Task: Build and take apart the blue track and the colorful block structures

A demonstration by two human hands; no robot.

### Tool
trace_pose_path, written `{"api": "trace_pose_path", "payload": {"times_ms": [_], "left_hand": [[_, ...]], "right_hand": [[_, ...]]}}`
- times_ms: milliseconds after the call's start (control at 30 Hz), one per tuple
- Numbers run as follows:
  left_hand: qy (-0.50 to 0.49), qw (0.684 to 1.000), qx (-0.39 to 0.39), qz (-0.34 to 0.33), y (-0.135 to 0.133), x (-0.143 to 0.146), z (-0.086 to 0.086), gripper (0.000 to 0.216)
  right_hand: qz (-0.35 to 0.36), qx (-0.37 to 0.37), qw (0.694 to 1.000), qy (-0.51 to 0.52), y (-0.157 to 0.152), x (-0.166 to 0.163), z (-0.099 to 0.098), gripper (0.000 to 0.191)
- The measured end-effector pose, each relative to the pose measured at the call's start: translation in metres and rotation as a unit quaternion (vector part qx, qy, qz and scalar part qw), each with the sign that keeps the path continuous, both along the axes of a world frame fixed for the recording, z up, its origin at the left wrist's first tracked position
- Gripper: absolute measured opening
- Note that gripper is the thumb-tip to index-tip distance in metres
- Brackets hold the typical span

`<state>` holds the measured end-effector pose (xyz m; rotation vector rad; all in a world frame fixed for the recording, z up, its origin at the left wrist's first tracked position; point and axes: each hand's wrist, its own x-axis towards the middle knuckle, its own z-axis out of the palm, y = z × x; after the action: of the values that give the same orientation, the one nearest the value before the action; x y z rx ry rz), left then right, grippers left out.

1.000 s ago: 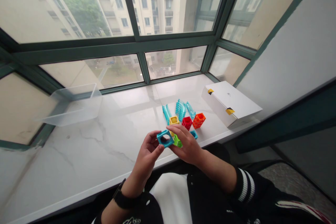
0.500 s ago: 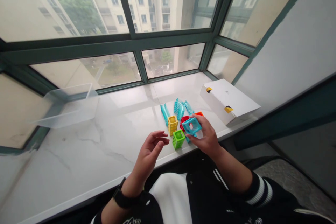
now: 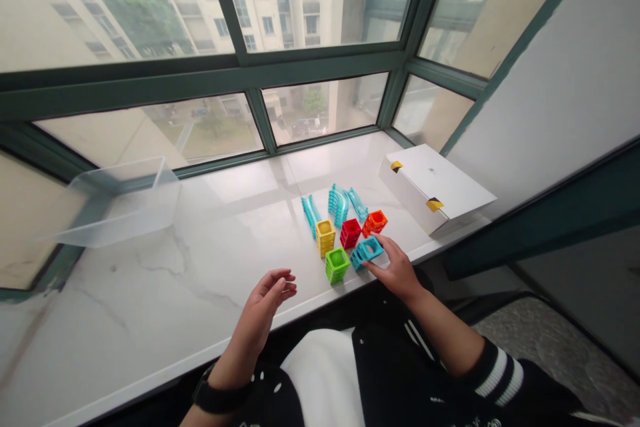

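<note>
My right hand [image 3: 398, 269] has its thumb and fingers around a blue square toy block [image 3: 371, 249] with a round hole, low over the near edge of the sill. More blue openwork shows at its left side; I cannot tell whether that is a separate block. Just left stands a green block [image 3: 337, 265], with a yellow block [image 3: 325, 237] behind it. A red block [image 3: 351, 233] and an orange block [image 3: 375, 223] are beyond the blue one. My left hand [image 3: 266, 300] hovers off to the left, fingers loosely bent, open and holding nothing.
Behind the blocks lie several translucent blue track pieces [image 3: 339, 205]. A white box [image 3: 440, 183] with yellow-and-black tabs sits at the right. On the left is a clear plastic bin [image 3: 125, 207]. The white marble-patterned sill [image 3: 200, 267] runs below the windows.
My right hand has lowered the blue block toward the sill, and the orange and red blocks now show more fully. My left hand has drawn back left, away from the green block.
</note>
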<state>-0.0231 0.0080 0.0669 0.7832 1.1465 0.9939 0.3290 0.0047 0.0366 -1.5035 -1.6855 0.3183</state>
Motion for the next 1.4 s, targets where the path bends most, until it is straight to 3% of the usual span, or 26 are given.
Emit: {"api": "trace_pose_path", "payload": {"times_ms": [200,367,733,1067,1400], "left_hand": [[-0.023,0.999,-0.025,0.000,-0.005,-0.002,-0.005,0.043],[-0.025,0.999,-0.034,-0.007,-0.004,0.000,-0.011,0.044],[-0.020,0.999,-0.050,-0.001,-0.004,0.001,-0.011,0.046],[-0.020,0.998,-0.063,-0.001,-0.007,-0.001,-0.019,0.049],[-0.038,0.996,-0.074,0.009,-0.006,-0.006,-0.028,0.053]], "right_hand": [[0.000,-0.032,0.999,0.005,0.007,-0.003,-0.033,0.063],[-0.001,-0.043,0.999,0.021,0.005,-0.005,-0.047,0.064],[-0.011,-0.083,0.994,0.076,0.007,-0.009,-0.047,0.062],[-0.019,-0.073,0.993,0.086,0.006,-0.014,-0.043,0.058],[0.001,-0.070,0.993,0.095,0.008,-0.010,-0.057,0.060]]}}
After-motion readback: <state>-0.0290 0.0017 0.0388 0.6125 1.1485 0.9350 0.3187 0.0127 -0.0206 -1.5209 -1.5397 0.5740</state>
